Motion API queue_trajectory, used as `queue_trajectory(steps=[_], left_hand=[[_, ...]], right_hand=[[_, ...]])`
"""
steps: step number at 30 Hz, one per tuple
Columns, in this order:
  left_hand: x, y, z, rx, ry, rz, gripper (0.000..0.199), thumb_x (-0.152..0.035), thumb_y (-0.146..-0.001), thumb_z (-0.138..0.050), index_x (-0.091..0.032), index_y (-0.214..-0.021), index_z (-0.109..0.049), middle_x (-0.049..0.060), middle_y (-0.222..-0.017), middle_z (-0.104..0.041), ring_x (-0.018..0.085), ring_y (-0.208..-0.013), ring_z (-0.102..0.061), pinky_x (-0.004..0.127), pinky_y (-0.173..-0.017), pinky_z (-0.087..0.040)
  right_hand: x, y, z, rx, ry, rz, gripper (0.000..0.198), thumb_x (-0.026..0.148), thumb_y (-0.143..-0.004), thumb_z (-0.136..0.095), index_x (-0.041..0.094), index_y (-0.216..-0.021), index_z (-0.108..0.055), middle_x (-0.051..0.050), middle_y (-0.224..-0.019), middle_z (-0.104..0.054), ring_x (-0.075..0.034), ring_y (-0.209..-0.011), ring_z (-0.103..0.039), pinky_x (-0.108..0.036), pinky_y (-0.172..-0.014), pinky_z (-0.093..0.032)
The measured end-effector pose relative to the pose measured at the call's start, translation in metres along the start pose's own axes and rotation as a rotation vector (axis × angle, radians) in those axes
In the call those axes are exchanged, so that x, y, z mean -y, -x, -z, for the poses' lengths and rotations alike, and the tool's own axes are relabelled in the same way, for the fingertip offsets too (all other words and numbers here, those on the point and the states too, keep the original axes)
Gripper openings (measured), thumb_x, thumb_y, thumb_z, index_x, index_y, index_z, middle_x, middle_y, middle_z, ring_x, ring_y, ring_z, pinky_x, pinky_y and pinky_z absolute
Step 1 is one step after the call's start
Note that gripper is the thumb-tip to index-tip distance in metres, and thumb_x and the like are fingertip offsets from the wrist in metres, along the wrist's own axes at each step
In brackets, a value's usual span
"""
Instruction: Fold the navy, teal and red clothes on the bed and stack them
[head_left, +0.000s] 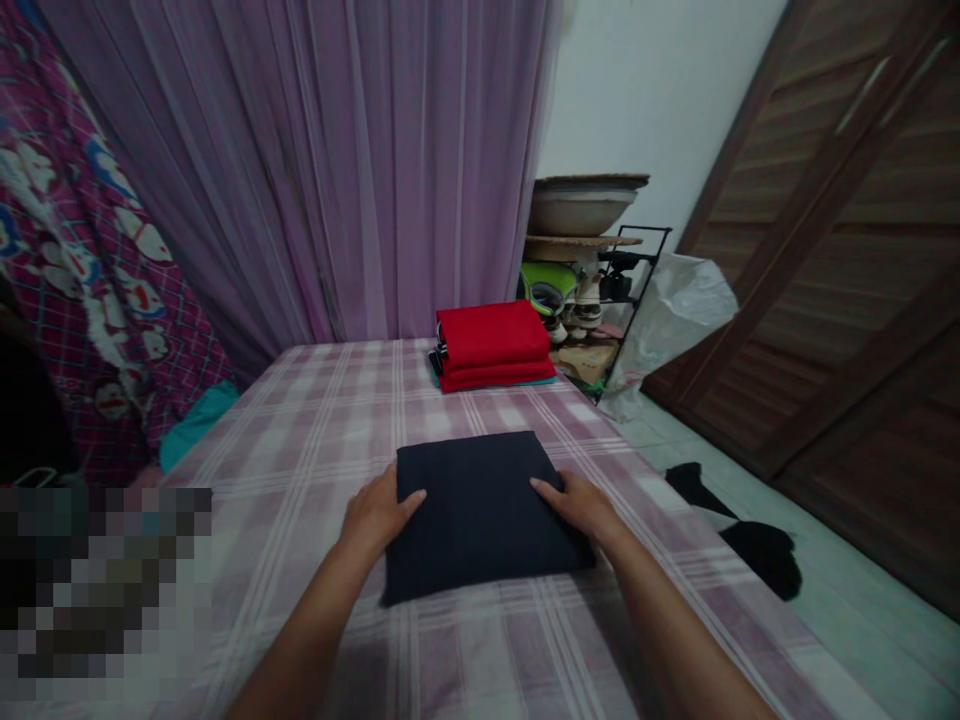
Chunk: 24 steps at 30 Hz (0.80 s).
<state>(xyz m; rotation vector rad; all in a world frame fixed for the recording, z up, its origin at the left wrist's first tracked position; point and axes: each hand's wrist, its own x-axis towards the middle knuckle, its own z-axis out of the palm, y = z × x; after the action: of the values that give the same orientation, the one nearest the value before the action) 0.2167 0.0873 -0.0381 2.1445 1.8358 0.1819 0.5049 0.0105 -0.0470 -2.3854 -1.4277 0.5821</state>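
A dark navy folded cloth point(484, 520), squared into a flat rectangle, is held level just over the checked bedspread. My left hand point(379, 510) grips its left side, thumb on top and fingers out of sight beneath. On the opposite side my right hand point(581, 502) has the same hold, its thumb lying over the edge. What kind of garment the cloth is, I cannot make out. Farther back on the bed sits a stack of folded red cloth point(495, 345), with a teal edge showing at its bottom.
The bed point(330, 420) has a purple-and-white checked cover. A purple curtain point(420, 170) hangs behind it. To the right stand a loaded rack point(634, 290), a white plastic bag point(667, 320) and a wooden wardrobe point(832, 230). Black cloth point(757, 550) lies on the floor.
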Motion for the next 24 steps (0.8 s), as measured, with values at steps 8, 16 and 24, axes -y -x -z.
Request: queue_trajectory(steps=[8,16,24], left_hand=[[0.012,-0.024,-0.028,-0.189,0.388,-0.067,0.074,-0.022,-0.076,-0.064,-0.022,-0.145,-0.036,0.011,-0.136,-0.062,0.025,-0.12,-0.062,0.039,-0.099,-0.049],[-0.058,-0.081,0.02,-0.363,0.466,-0.201,0.071,-0.018,-0.078,-0.064,-0.023,-0.144,-0.039,0.008,-0.136,-0.062,0.023,-0.121,-0.061,0.038,-0.102,-0.049],[-0.069,-0.127,-0.016,-0.146,0.402,-0.185,0.071,-0.038,-0.085,-0.06,-0.01,-0.146,-0.039,0.022,-0.143,-0.053,0.026,-0.126,-0.057,0.038,-0.102,-0.048]], right_hand=[[0.005,-0.014,-0.002,-0.172,-0.184,0.176,0.032,0.04,-0.082,-0.059,0.016,-0.101,-0.068,-0.006,-0.084,-0.072,-0.021,-0.075,-0.065,-0.028,-0.064,-0.044],[0.022,-0.069,0.071,-0.465,-0.074,0.196,0.04,0.046,-0.083,-0.058,0.019,-0.111,-0.068,-0.009,-0.098,-0.073,-0.023,-0.085,-0.066,-0.029,-0.069,-0.045],[0.003,-0.139,0.063,-0.445,0.02,-0.023,0.059,0.038,-0.089,-0.052,0.012,-0.142,-0.049,-0.019,-0.13,-0.062,-0.03,-0.114,-0.061,-0.04,-0.092,-0.046]])
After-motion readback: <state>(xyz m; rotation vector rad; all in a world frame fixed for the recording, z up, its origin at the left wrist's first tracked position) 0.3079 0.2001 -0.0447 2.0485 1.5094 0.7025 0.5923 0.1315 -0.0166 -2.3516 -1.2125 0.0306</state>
